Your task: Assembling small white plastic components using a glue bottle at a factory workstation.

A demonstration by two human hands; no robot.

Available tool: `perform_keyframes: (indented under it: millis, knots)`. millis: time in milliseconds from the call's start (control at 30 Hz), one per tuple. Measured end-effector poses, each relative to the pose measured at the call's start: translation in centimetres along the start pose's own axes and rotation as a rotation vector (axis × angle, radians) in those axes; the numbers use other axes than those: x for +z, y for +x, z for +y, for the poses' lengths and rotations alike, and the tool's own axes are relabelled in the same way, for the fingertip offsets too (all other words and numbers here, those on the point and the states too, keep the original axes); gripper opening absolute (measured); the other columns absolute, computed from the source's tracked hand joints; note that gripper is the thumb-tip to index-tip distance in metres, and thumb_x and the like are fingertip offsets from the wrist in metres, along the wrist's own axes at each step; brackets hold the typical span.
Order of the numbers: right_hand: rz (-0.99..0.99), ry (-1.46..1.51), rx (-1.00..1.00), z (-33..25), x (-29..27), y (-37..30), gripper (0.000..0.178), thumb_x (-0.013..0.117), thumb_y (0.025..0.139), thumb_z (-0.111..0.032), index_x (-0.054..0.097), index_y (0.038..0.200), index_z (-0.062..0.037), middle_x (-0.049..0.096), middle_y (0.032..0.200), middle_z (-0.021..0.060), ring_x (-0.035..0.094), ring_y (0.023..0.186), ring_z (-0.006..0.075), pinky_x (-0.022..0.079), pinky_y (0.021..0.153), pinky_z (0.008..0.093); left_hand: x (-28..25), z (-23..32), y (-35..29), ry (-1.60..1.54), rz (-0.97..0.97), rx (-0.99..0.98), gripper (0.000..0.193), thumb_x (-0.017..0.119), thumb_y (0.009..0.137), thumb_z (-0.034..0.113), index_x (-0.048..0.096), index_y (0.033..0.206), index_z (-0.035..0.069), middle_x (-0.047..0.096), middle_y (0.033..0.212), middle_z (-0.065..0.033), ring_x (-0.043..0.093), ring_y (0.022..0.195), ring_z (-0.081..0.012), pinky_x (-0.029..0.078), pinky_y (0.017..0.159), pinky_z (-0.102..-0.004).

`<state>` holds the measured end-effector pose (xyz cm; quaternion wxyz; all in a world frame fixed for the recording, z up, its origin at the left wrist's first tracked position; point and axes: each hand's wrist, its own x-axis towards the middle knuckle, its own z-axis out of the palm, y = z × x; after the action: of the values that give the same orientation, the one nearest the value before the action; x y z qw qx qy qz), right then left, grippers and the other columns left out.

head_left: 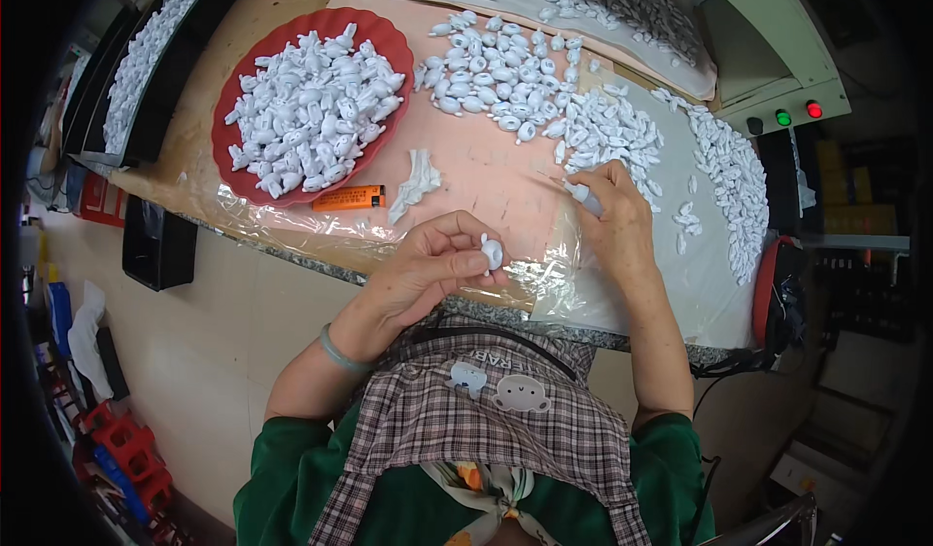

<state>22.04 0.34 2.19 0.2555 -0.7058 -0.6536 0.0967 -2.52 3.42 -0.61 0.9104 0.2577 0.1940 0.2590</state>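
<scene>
Between thumb and fingers, my left hand (435, 266) pinches a small white rounded plastic part (493, 252) with little knobs, near the table's front edge. My right hand (622, 225) is closed around a small whitish squeeze bottle (584, 197) with a thin tip, which points to the upper left over the pink sheet (476, 172). The bottle is apart from the part in my left hand. Beyond my right hand lies a heap of small white pieces (607, 123). A loose group of rounded white parts (491, 74) covers the sheet to its left.
A red scalloped basin (401, 55) piled with white parts stands at left. An orange item (348, 198) and a crumpled white tissue (418, 186) lie beside it. More white pieces (724, 172) spread at right. A pale green machine (802, 60) with lit buttons borders the back right.
</scene>
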Motion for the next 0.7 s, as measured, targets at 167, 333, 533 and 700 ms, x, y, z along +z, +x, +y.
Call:
perform_keyframes:
  millis: [167,333,533,700]
  knots:
    - [-0.072,-0.049,-0.002,-0.7,-0.8,0.9,0.025,0.069,0.071,-0.001,0.066,0.096,-0.0038,0.056,0.085,0.0094,0.059,0.075,0.0279,0.047,0.067,0.0361,-0.3,0.6,0.1,-0.007,0.001,-0.02,0.017,0.064,0.086,0.006,0.057,0.101,0.004,0.063,0.098,-0.0127,0.064,0.087,-0.017,0.052,0.077,-0.0252]
    - [-0.166,-0.056,-0.005,-1.0,-1.6,1.4,0.026,0.07,0.07,0.0,0.065,0.095,-0.0031,0.056,0.087,0.0106,0.059,0.076,0.0297,0.047,0.069,0.0374,-1.1,1.1,-0.2,-0.009,-0.023,0.021,0.019,0.061,0.087,0.004,0.057,0.105,0.002,0.065,0.098,-0.0106,0.066,0.09,-0.0201,0.054,0.079,-0.0278]
    - [-0.166,-0.051,-0.08,-0.4,-2.0,0.9,0.025,0.069,0.07,0.001,0.064,0.094,-0.0016,0.055,0.086,0.0111,0.059,0.077,0.0306,0.047,0.071,0.0356,-0.2,1.2,-0.7,-0.035,-0.009,0.025,0.016,0.063,0.087,0.006,0.058,0.101,0.002,0.063,0.098,-0.0101,0.064,0.087,-0.0168,0.052,0.078,-0.026]
    - [-0.149,0.312,-0.058,-0.2,-2.6,0.1,0.019,0.066,0.075,0.002,0.064,0.094,0.0004,0.062,0.086,0.0074,0.062,0.073,0.0173,0.049,0.062,0.0285,0.4,1.1,-0.1,0.057,0.028,0.02,0.017,0.064,0.087,0.008,0.059,0.102,0.002,0.063,0.097,-0.0083,0.064,0.086,-0.0157,0.051,0.08,-0.0264]
